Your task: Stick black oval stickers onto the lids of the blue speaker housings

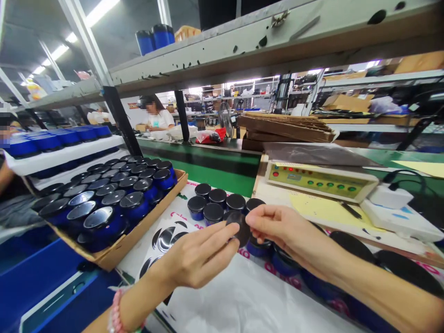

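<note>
Between my two hands, a thin dark round disc is held up near the middle of the view. My left hand pinches its left edge between thumb and fingers. The fingertips of my right hand are pressed together at the disc's upper right edge. Just behind it stand several blue cups with black tops. More of these cups run under and past my right forearm. A sheet of round black stickers lies left of the disc, partly covered by my left hand.
A cardboard tray full of blue, black-topped cups stands at the left. A control box with lit buttons sits at the right, with a pen before it. Overhead runs a shelf. A person sits farther back.
</note>
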`<state>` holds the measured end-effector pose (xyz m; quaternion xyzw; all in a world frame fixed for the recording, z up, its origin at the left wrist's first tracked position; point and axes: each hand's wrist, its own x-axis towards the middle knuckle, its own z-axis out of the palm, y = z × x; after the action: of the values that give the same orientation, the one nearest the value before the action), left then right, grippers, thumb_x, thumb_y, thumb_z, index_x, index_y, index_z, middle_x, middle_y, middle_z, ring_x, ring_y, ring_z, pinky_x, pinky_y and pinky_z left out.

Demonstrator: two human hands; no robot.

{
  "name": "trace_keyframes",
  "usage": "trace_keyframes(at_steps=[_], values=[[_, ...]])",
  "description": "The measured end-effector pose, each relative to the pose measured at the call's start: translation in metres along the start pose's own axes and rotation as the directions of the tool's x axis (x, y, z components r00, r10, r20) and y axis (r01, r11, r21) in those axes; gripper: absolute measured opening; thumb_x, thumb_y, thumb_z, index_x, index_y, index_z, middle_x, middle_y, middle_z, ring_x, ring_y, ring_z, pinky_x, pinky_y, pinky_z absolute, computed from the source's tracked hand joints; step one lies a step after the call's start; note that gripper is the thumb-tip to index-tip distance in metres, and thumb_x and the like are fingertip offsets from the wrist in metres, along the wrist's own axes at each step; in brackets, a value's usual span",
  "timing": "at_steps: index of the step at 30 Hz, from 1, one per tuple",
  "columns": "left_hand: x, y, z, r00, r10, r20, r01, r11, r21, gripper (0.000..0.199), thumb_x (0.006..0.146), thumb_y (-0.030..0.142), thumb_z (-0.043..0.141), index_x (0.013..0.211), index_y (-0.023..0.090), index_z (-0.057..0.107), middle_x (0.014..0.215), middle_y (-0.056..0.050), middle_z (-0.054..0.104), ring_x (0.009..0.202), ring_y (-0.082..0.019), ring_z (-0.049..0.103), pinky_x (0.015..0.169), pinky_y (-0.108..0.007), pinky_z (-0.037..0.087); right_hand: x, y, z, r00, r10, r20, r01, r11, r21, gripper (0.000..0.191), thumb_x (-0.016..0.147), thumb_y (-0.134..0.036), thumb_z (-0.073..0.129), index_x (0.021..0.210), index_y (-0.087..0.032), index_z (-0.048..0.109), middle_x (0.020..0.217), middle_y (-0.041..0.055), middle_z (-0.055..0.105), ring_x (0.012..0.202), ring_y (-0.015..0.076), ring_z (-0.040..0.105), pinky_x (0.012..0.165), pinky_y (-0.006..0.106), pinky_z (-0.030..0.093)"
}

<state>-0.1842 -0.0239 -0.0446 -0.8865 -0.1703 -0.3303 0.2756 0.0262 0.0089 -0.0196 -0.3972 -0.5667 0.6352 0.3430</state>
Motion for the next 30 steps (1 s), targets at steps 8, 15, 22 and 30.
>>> trace_keyframes(at_steps=[8, 15, 22, 30], values=[[0.001, -0.054, 0.068, 0.841, -0.538, -0.063, 0.525, 0.838, -0.149, 0.017, 0.091, 0.018, 0.053, 0.108, 0.014, 0.052, 0.117, -0.014, 0.056, 0.099, -0.018, 0.061, 0.085, -0.034, 0.054, 0.073, -0.019, -0.042, 0.928, -0.311, -0.205, 0.205, 0.886, -0.416, 0.041, 0.068, -0.057, 0.07, 0.069, -0.018, 0.058, 0.059, -0.0031, 0.052, 0.058, 0.0125, 0.046, 0.057, 0.026, 0.032], [-0.028, -0.059, 0.087, 0.826, -0.497, 0.265, 0.555, 0.8, -0.229, 0.014, 0.089, 0.021, 0.056, 0.098, 0.019, 0.065, 0.107, -0.003, 0.068, 0.105, -0.021, 0.057, 0.093, -0.039, 0.047, 0.115, 0.024, -0.055, 0.961, -0.213, -0.178, 0.109, 0.878, -0.466, 0.046, 0.072, -0.063, 0.062, 0.063, -0.019, 0.053, 0.072, 0.0006, 0.054, 0.07, 0.0164, 0.049, 0.066, 0.029, 0.035], [-0.031, -0.061, 0.089, 0.827, -0.463, 0.317, 0.54, 0.812, -0.221, 0.02, 0.091, 0.022, 0.053, 0.103, 0.016, 0.067, 0.114, -0.005, 0.067, 0.108, -0.022, 0.054, 0.093, -0.039, 0.047, 0.12, 0.04, -0.053, 0.964, -0.198, -0.178, 0.072, 0.839, -0.54, 0.039, 0.079, -0.056, 0.057, 0.064, -0.02, 0.054, 0.085, 0.0027, 0.055, 0.075, 0.0179, 0.05, 0.071, 0.032, 0.036], [-0.033, -0.061, 0.089, 0.837, -0.455, 0.305, 0.526, 0.822, -0.218, 0.02, 0.091, 0.021, 0.053, 0.103, 0.015, 0.068, 0.113, -0.003, 0.068, 0.108, -0.022, 0.053, 0.091, -0.039, 0.048, 0.12, 0.045, -0.053, 0.958, -0.224, -0.179, 0.044, 0.732, -0.68, 0.034, 0.083, -0.048, 0.049, 0.063, -0.02, 0.053, 0.08, 0.002, 0.056, 0.073, 0.018, 0.052, 0.066, 0.032, 0.036]])
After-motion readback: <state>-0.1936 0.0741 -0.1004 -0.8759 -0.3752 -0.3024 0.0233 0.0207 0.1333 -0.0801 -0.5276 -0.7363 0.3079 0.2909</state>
